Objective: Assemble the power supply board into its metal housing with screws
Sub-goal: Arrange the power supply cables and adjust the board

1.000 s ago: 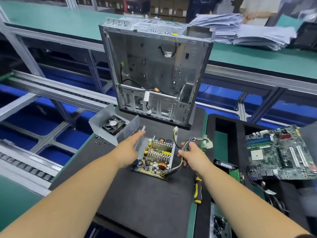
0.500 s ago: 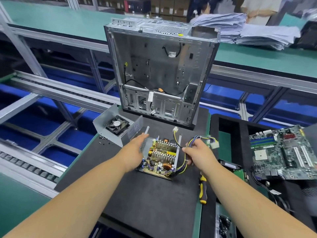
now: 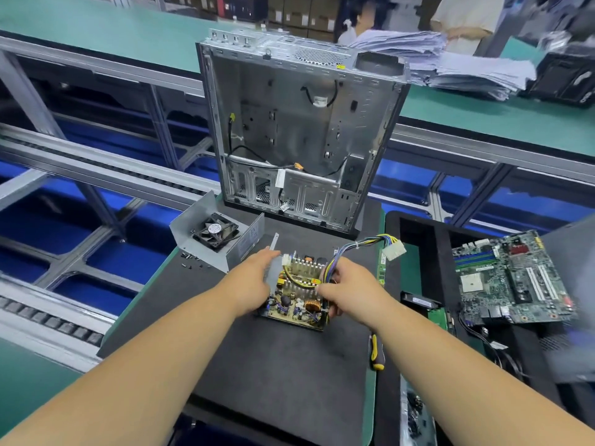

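Observation:
The power supply board [image 3: 297, 300], with heatsinks, a copper coil and coloured wires, lies in its shallow metal housing on the black mat [image 3: 273, 365]. My left hand [image 3: 249, 280] rests with straight fingers against the housing's left side. My right hand [image 3: 346, 289] grips the board's right edge beside the wire bundle [image 3: 363, 244], which ends in a white connector [image 3: 394, 251]. The housing's grey cover with a black fan [image 3: 215, 231] stands to the left. Several small dark screws [image 3: 190, 258] lie near it.
An open computer case [image 3: 296, 130] stands upright behind the board. A yellow-black screwdriver [image 3: 376, 352] lies at the mat's right edge. A motherboard [image 3: 512, 281] rests on the black tray to the right. Conveyor rails run on the left; paper stacks [image 3: 450, 59] sit beyond the case.
My right hand has moved down from the wire bundle onto the board's right edge. The wires and connector now swing out to the right. My left hand stays at the housing's left side.

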`<state>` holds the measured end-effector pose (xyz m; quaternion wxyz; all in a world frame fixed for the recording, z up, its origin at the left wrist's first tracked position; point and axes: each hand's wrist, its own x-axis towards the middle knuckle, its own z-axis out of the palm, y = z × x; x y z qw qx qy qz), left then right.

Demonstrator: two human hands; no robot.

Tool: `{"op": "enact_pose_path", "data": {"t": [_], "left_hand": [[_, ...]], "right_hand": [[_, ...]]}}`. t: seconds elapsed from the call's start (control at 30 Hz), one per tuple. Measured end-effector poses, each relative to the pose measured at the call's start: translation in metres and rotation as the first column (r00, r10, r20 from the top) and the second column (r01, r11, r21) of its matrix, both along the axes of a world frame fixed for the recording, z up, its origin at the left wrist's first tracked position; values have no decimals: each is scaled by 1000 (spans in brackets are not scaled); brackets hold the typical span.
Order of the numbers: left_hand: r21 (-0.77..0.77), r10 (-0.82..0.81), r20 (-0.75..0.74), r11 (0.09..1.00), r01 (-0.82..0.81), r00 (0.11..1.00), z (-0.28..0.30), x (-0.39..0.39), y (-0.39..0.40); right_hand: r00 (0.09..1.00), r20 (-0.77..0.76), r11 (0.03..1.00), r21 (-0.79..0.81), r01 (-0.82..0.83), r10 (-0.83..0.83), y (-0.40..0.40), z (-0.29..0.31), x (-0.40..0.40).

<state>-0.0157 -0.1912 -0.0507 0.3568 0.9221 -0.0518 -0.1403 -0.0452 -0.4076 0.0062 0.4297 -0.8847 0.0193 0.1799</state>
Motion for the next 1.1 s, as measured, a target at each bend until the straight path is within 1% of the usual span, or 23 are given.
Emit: {"op": "enact_pose_path", "data": {"t": [0.07, 0.13, 0.2, 0.27, 0.37, 0.43, 0.5, 0.57, 0.63, 0.67, 0.8, 0.97, 1.03, 1.1], "left_hand": [[0, -8, -1, 1000, 8, 1000, -1, 1, 2], [-32, -24, -11, 999, 23, 1000, -1, 3, 2], [-73, -64, -4, 995, 64, 998, 0, 5, 0], [-71, -72, -10, 995, 71, 997, -1, 5, 1], [-26, -52, -34, 998, 52, 998, -1, 2, 8], [-35, -78, -30, 996, 77, 996, 0, 2, 11], [-50, -101, -39, 994, 99, 994, 3, 2, 13], [-60, -113, -55, 992, 110, 992, 4, 3, 14], [-56, -130, -56, 990, 127, 990, 5, 3, 15], [-58, -138, -56, 989, 134, 989, 5, 3, 16], [-84, -147, -59, 986, 142, 987, 7, 2, 18], [-90, -150, -63, 985, 144, 987, 9, -1, 19], [-87, -146, -70, 986, 140, 987, 10, -2, 18], [-88, -141, -79, 987, 134, 987, 11, -2, 17]], "right_hand": [[1000, -11, 998, -53, -29, 28, 12, 4, 3], [997, -56, 995, -77, -57, 53, 24, 5, 5], [990, -129, 993, -94, -70, 58, 35, 2, 7], [988, -151, 991, -120, -59, 40, 41, 0, 12], [995, -85, 994, -103, 48, -57, 39, -2, 30], [994, -21, 986, -130, 107, -111, 30, -4, 46], [991, 1, 978, -163, 133, -135, 21, -8, 61], [990, 30, 956, -258, 138, -134, 14, -12, 73], [989, 80, 915, -374, 149, -128, 7, -15, 82], [988, 92, 901, -405, 154, -128, 5, -17, 86], [987, 124, 886, -440, 145, -100, -1, -18, 100], [993, 62, 911, -396, 114, -97, -4, -23, 115], [994, 70, 896, -432, 105, -82, -5, -26, 119], [994, 81, 856, -506, 107, -76, -8, -30, 123]]}}
